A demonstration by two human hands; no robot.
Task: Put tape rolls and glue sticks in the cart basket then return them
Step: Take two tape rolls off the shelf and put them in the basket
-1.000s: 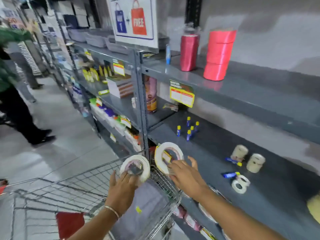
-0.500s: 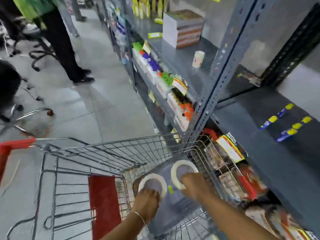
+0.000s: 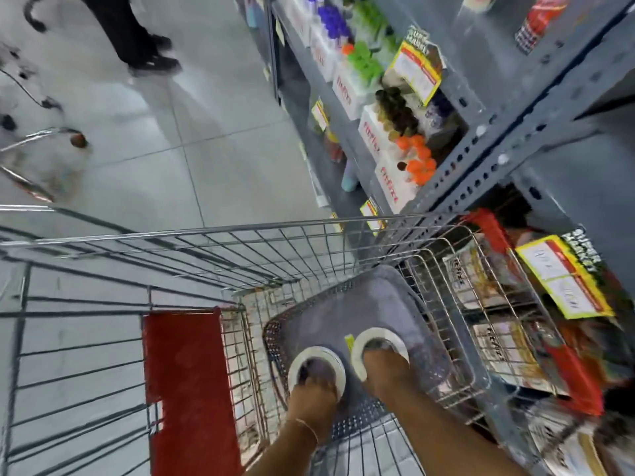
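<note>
Fingertips are blurred; at lower centre, each tape roll (image 3: 316, 372) (image 3: 380, 352) is clasped by left hand (image 3: 314, 396) and right hand (image 3: 385, 371) inside the grey basket (image 3: 360, 300).

Grey basket (image 3: 364, 297), apparently bearing two tape rolls (image 3: 360, 348)

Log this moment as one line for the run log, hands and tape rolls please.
stage: placing in cart | left hand: grip on left tape roll | right hand: grip on right tape roll | both rolls low over grey basket | glue sticks: not visible
</note>
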